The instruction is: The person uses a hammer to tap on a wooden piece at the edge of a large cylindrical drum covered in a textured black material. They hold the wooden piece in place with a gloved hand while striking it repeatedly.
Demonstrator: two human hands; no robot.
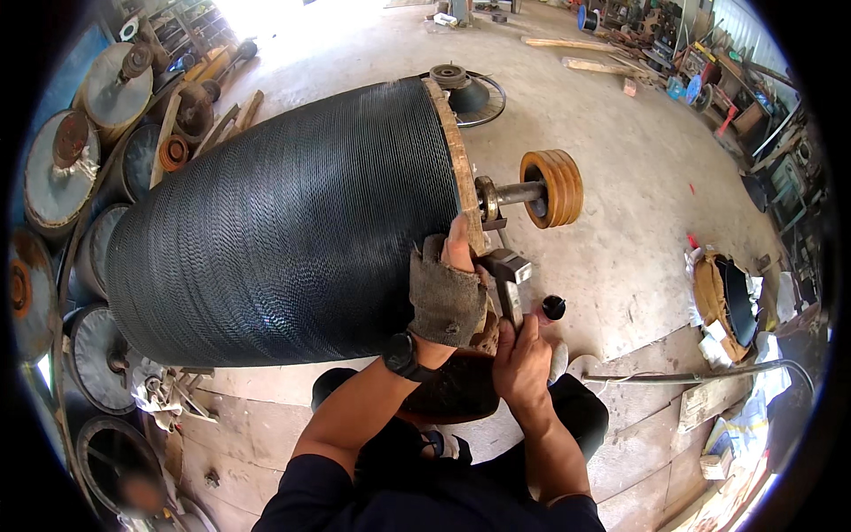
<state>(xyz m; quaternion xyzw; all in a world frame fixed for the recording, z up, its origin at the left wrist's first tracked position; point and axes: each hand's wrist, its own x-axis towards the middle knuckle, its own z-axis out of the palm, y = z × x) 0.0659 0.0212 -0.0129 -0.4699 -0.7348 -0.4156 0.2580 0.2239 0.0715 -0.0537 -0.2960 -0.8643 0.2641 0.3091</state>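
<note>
A large drum (292, 222) covered in rows of black wire-like teeth lies in front of me, its right end edged by a wooden rim (454, 151). My left hand (448, 293), in a worn grey fingerless glove, presses at the near part of that rim. One digit points up along it, the others curl over; whatever they pinch is hidden. In my right hand (521, 363) is a hammer (511, 297), gripped by its handle, with its metal head close beside the left fingers. A shaft (519, 193) with an orange grooved pulley (554, 189) sticks out from the drum's end.
Several old drums and wheels (62, 168) crowd the left side. Beyond the drum, a spoked wheel rim (483, 97) lies on the concrete floor. A dark round container (452, 390) sits below my hands. At right are a torn sack (722, 301), a bent pipe (691, 377) and scrap.
</note>
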